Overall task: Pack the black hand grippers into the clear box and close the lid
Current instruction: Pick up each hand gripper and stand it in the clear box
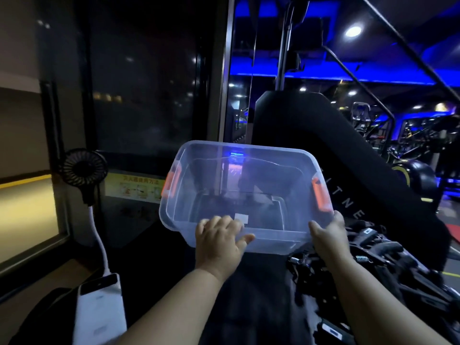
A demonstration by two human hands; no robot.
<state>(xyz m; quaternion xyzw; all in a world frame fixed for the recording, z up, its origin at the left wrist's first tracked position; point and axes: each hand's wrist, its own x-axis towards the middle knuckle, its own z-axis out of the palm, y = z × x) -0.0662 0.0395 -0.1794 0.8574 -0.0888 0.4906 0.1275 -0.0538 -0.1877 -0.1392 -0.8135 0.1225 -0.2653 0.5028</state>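
Above the dark bench [251, 302], the clear, smooth-walled rectangular plastic box [171, 210] hangs empty and lidless, probably lifted for placing beside the heap of black ridged hand grippers with steel coil springs [373, 247] just under its right corner. The left hand [219, 241] hooks its grip over the near rim, and the right hand [328, 236] clasps the near right corner. Glossy orange latches [319, 195] flank both ends.

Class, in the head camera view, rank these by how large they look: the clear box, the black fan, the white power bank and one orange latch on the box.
1. clear box
2. white power bank, though it is nearest the camera, so its lead over the fan is unsure
3. black fan
4. orange latch, plainly smallest
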